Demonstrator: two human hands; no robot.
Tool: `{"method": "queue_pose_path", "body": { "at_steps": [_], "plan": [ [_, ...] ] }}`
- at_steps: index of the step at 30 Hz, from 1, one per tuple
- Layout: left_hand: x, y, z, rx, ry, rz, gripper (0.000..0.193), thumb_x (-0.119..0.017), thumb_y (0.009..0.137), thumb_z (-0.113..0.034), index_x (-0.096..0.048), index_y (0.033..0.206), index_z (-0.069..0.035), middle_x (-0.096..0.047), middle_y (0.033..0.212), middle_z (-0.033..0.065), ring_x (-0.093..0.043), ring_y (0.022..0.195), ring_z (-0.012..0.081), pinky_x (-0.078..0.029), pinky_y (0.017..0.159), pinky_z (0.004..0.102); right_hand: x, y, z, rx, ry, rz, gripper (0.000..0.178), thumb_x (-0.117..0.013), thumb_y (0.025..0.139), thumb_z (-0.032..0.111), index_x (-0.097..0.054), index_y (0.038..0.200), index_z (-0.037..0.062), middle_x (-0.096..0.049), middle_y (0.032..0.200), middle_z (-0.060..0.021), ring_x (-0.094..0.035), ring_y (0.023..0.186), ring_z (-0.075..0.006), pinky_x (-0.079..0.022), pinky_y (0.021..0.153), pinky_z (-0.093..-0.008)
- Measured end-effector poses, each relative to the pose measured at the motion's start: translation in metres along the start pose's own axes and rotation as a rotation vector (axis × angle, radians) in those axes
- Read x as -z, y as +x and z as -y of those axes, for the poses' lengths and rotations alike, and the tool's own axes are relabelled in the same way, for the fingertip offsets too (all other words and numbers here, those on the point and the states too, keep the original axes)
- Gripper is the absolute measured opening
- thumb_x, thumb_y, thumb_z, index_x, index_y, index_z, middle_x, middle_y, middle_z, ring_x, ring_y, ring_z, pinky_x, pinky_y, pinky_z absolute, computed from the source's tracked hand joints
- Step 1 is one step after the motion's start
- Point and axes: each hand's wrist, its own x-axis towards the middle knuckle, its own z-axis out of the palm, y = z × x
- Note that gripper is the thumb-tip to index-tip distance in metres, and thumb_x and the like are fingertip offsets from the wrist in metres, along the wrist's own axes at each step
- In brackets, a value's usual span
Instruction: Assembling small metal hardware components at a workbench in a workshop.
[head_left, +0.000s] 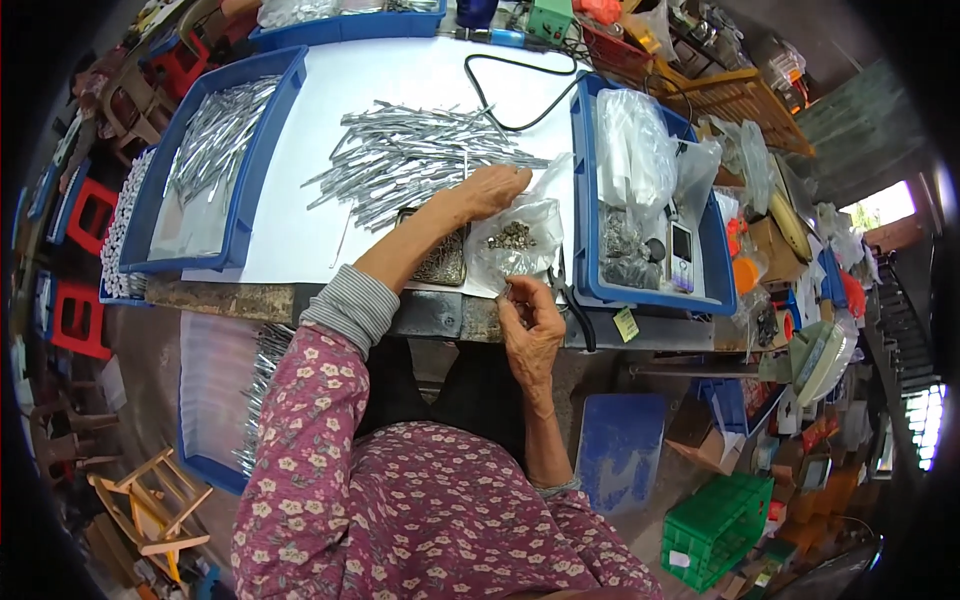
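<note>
A clear plastic bag (540, 215) lies at the table's near edge with small metal parts (510, 237) heaped in it. Over the bag's far side is my left hand (492, 192), its fingers curled together; what they hold is hidden. My right hand (533, 322) is at the bag's near side, thumb and fingers pinched on something too small to make out. Beneath my left wrist sits a dark shallow tray (440, 262) of small metal pieces, partly covered by the arm. A loose pile of thin silvery metal strips (400, 150) spreads beyond my left hand.
At left stands a blue tray (245, 190) of similar strips. Another blue tray (590, 270) at right holds plastic bags and a phone-like device (681, 255). Pliers (578, 305) lie beside my right hand. A black cable (480, 90) loops across the white sheet (330, 75).
</note>
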Motion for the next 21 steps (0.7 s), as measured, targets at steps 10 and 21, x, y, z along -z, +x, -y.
{"method": "queue_pose_path", "body": {
  "at_steps": [10,21],
  "plan": [
    [0.028,-0.043,-0.004,0.16,-0.207,-0.517,0.021,-0.049,0.072,-0.007,-0.061,0.086,0.002,-0.059,0.078,0.0177,-0.058,0.072,0.0299,-0.046,0.067,0.0349,-0.006,0.0,-0.002,-0.041,0.037,0.008,0.018,-0.057,0.078,-0.001,-0.055,0.096,0.0011,-0.052,0.075,0.0027,-0.043,0.063,-0.0021,-0.036,0.055,-0.0171],
    [0.072,-0.166,-0.077,0.437,-1.278,-0.527,0.017,-0.055,0.084,-0.017,-0.058,0.085,0.0,-0.056,0.075,-0.0008,-0.047,0.067,0.0037,-0.038,0.061,0.0173,-0.034,0.026,0.029,-0.21,0.314,0.11,0.013,-0.057,0.081,0.007,-0.054,0.091,-0.0011,-0.058,0.072,-0.004,-0.046,0.056,-0.0049,-0.035,0.048,-0.0174]
  ]
}}
